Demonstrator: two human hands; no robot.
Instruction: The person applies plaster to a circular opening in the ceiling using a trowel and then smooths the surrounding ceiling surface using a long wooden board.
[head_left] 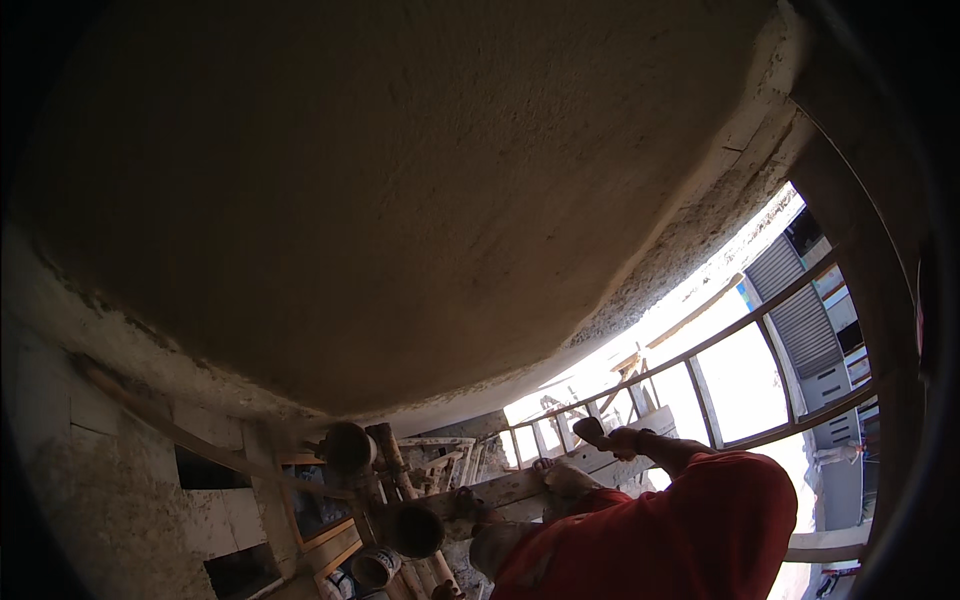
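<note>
My right hand [622, 442] reaches out past the red sleeve, closed round a dark, blunt-ended hand tool [590, 431]. Its exact kind is too dark to make out. A band circles the wrist. The tool is apart from the plastered ceiling [400, 200] overhead. Below the hand runs a pale wooden plank [510, 488], where my feet stand. Near the lower edge a small dark shape [447, 592] may be my left hand, but its fingers do not show clearly.
Dark buckets [415, 530] [348, 447] and a paler bucket [375, 567] stand left of the plank, beside wooden poles [392, 460]. A barred railing [740, 320] borders the bright opening at right. A rough wall [120, 480] with dark gaps rises at left.
</note>
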